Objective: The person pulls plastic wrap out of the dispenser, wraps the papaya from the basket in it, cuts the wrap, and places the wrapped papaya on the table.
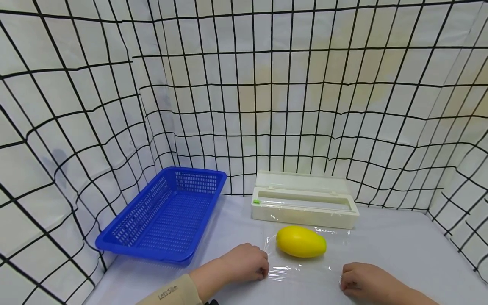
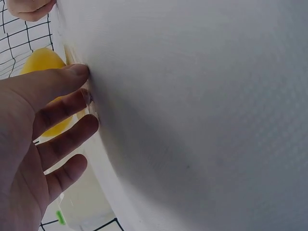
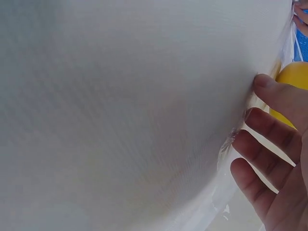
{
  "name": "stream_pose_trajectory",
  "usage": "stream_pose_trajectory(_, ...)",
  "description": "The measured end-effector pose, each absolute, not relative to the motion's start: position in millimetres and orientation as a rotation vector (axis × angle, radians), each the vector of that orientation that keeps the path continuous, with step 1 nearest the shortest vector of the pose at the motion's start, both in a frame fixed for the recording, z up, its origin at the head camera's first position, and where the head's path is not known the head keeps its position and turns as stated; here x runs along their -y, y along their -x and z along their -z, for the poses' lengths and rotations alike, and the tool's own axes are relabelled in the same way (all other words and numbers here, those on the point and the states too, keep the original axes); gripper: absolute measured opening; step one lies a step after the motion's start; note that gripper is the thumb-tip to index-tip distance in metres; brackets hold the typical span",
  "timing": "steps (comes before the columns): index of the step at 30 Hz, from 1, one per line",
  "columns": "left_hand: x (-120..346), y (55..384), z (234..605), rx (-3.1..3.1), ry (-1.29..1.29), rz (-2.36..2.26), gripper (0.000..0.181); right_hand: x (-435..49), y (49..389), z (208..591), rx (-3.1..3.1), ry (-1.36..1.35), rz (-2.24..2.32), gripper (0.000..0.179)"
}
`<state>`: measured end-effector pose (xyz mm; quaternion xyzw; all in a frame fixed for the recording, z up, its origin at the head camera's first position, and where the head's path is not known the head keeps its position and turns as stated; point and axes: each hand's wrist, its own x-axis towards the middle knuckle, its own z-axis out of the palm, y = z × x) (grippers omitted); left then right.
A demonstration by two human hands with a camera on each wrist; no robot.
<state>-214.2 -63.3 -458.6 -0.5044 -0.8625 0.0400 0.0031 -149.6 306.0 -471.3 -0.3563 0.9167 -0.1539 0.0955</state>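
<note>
A sheet of clear plastic wrap (image 1: 291, 271) lies on the white table, glossy with wrinkles. On it rests a yellow fruit (image 1: 301, 242), smooth and oval with a green tip, like a mango. My left hand (image 1: 245, 262) pinches the wrap's near left corner, where creases run toward the fingers. At the near right corner, my right hand (image 1: 366, 281) pinches the film low over the table. In the left wrist view, the thumb (image 2: 77, 72) and fingers meet the sheet's edge. Crumpled film (image 3: 228, 144) shows by the fingers in the right wrist view.
Behind the fruit stands a cream wrap dispenser box (image 1: 305, 215), lid raised, with a roll inside and a green slider (image 1: 256, 202) at its left. A blue perforated basket (image 1: 164, 220) sits at the left. White walls with black grid lines surround the table.
</note>
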Motion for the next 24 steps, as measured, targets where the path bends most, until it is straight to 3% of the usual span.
stream_pose_trajectory(15, 67.7, 220.3, 451.5, 2.809, 1.49, 0.179, 0.008, -308.3, 146.4, 466.1, -2.732, 0.797, 0.558, 0.013)
stream_pose_trajectory(24, 74.4, 221.8, 438.9, 2.85, 1.389, 0.399, 0.012, -311.4, 148.4, 447.7, -2.747, 0.812, 0.639, 0.013)
